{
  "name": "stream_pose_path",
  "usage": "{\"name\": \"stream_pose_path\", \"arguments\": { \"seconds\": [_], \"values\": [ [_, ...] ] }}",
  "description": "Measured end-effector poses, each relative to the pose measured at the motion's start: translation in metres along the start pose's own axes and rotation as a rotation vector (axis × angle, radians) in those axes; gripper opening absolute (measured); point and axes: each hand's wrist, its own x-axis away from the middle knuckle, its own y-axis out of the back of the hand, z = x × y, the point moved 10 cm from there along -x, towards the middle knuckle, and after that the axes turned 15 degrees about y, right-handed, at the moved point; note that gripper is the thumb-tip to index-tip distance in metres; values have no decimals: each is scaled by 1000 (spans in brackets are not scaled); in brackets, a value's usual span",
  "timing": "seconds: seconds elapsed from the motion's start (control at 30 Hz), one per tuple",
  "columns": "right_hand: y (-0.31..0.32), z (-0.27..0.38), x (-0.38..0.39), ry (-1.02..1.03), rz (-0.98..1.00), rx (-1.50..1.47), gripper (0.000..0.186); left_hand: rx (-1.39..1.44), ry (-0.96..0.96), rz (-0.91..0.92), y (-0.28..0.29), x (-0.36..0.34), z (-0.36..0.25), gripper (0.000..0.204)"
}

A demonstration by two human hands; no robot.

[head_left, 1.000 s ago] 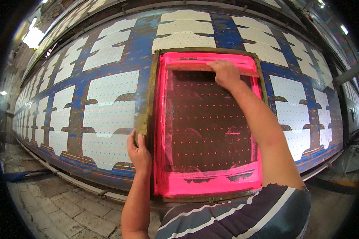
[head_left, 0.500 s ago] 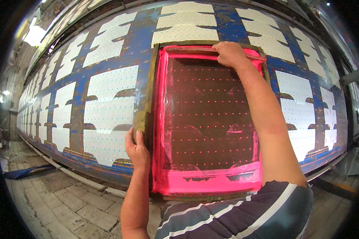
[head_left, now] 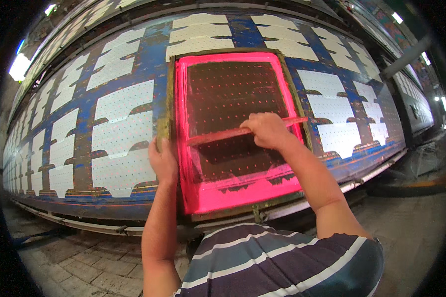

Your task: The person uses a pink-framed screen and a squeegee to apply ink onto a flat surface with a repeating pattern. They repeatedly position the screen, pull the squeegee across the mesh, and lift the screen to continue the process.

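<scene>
A framed printing screen (head_left: 223, 89) lies on the long table, its dark mesh dotted and bordered with bright pink ink (head_left: 218, 198). Across the middle of the mesh runs a pink-stained squeegee (head_left: 218, 135), slightly slanted. My right hand (head_left: 266, 129) is closed round the squeegee, near the centre of its length. At the screen's left side, my left hand (head_left: 163, 161) grips the frame (head_left: 166, 133), its thumb up and its other fingers partly hidden. White fabric pieces (head_left: 124, 131) with coloured dots lie flat on both sides of the screen.
The blue, paint-worn table (head_left: 161, 94) stretches away left and right, carrying several rows of cut fabric pieces (head_left: 334, 116). A metal rail (head_left: 89, 225) follows its near edge. Brick-like paving (head_left: 104, 257) lies below. A grey pipe (head_left: 406, 57) juts in at upper right.
My right hand has drawn the squeegee from the screen's far end toward me, to about mid-mesh. My left hand stays on the frame's left side. The whole view has shifted and tilted.
</scene>
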Motion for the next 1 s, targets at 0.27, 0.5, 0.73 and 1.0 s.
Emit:
{"name": "stream_pose_path", "arguments": {
  "seconds": [0.27,0.5,0.73,1.0],
  "values": [
    [-6,121,104,-4,-43,-5,41,56,23,18,-3,2,4,51],
    [-3,160,143,15,-81,-30,44,-39,27,-17,-2,4,0,59],
    [-4,174,173,75,-220,-146,68,109,56,62,-6,-6,15,44],
    [36,119,272,211,-530,-423,30,-20,119,18,3,-5,10,35]
  ]
}}
